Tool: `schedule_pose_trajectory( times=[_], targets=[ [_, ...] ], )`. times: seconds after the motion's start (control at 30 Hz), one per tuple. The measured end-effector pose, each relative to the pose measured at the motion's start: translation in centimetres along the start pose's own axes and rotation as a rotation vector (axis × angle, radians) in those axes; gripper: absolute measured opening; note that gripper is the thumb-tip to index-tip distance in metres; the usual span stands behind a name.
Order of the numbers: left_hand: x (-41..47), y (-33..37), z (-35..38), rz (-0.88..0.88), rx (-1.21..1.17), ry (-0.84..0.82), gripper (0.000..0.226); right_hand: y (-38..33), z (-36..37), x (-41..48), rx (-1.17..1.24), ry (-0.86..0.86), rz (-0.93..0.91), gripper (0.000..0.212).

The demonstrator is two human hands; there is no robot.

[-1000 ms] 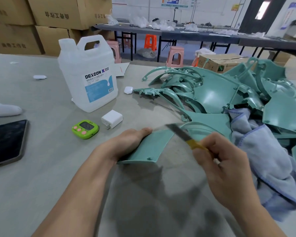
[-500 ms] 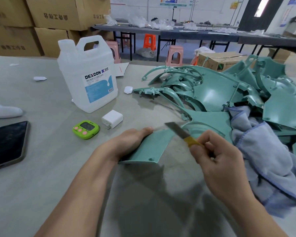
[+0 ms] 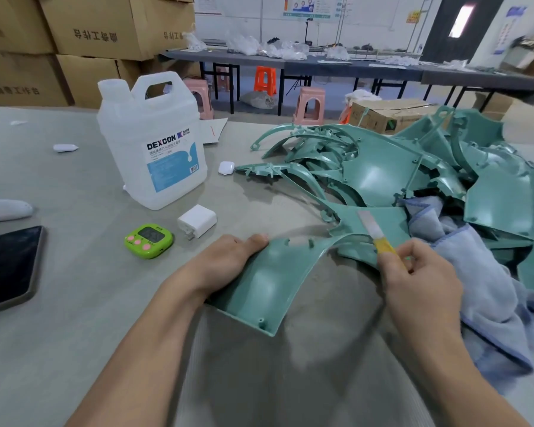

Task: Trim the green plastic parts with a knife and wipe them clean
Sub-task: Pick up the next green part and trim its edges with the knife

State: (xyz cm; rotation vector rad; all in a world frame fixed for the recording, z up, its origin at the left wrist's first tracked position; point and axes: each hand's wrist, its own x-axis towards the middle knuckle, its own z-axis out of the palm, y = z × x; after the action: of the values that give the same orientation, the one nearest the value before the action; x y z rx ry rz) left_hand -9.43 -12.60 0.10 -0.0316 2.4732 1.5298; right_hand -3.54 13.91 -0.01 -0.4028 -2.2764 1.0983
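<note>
L hand (image 3: 225, 263) on green part (image 3: 269, 285), knife (image 3: 375, 234) in R hand (image 3: 420, 278)

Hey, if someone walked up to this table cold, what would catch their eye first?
Probably the heap of green plastic parts at the right, with a blue cloth slumped against it. Up front, the left hand steadies one green panel while the right hand holds a yellow-handled knife. A big white DEXCON jug stands behind them to the left.
</note>
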Motion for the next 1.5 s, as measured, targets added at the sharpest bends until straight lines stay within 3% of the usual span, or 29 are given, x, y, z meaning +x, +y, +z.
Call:
schedule_pose_trajectory(
  times=[0.07, 0.2, 0.27, 0.37, 0.43, 0.53, 0.6, 0.73, 0.8, 0.93, 1.0, 1.07, 1.2, 1.4, 1.5],
  targets=[
    [0.0, 0.0, -0.1, 0.034, -0.038, 0.015, 0.066, 0.4, -0.3, 0.4, 0.048, 0.023, 0.035, 0.026],
    [0.5, -0.2, -0.2, 0.105, -0.043, 0.060, 0.062, -0.8, 0.0, -1.6, 0.332, -0.219, -0.163, 0.019],
    [0.6, -0.5, -0.3, 0.132, -0.022, 0.102, 0.062, -0.5, 0.2, -1.5, 0.255, -0.242, -0.167, 0.020],
    [0.8, -0.7, -0.5, 0.172, 0.061, 0.157, 0.062, 0.6, 0.3, 0.4, 0.003, -0.077, 0.006, 0.029],
    [0.8, -0.8, -0.5, 0.177, 0.093, 0.181, 0.065, 1.0, 0.0, 1.1, -0.032, -0.025, 0.067, 0.030],
    [0.9, -0.8, -0.5, 0.173, 0.097, 0.170, 0.067, 0.4, 0.0, 0.2, 0.295, -0.164, -0.035, 0.024],
    [0.8, -0.9, -0.5, 0.174, 0.059, 0.161, 0.067, -0.1, 0.3, -0.6, 0.343, -0.269, -0.090, 0.022],
    [0.9, -1.1, -0.7, 0.176, 0.054, 0.136, 0.065, 1.1, 0.7, 1.3, 0.039, -0.081, 0.057, 0.028],
    [0.9, -1.1, -0.6, 0.173, 0.040, 0.117, 0.066, 1.3, 0.4, 1.7, 0.054, -0.031, 0.106, 0.027],
    [0.9, -0.9, -0.9, 0.120, -0.037, 0.193, 0.067, 0.5, -0.1, 0.1, 0.402, -0.115, -0.014, 0.022],
    [0.9, -1.0, -1.2, 0.119, -0.082, 0.229, 0.062, 0.1, -0.5, -0.2, 0.453, -0.128, -0.051, 0.022],
    [1.1, -1.1, -1.2, 0.121, -0.036, 0.219, 0.073, -0.1, -0.7, -0.2, 0.492, -0.122, -0.050, 0.023],
    [1.1, -0.9, -0.6, 0.138, 0.016, 0.158, 0.090, -0.2, -0.1, -0.9, 0.452, -0.190, -0.097, 0.027],
    [1.2, -0.9, -0.9, 0.104, -0.127, 0.218, 0.064, -0.9, 0.0, -2.3, 0.489, -0.353, -0.205, 0.026],
    [1.4, -0.9, -1.1, 0.096, -0.097, 0.273, 0.079, -1.4, -0.8, -2.8, 0.409, -0.378, -0.371, 0.017]
  ],
)
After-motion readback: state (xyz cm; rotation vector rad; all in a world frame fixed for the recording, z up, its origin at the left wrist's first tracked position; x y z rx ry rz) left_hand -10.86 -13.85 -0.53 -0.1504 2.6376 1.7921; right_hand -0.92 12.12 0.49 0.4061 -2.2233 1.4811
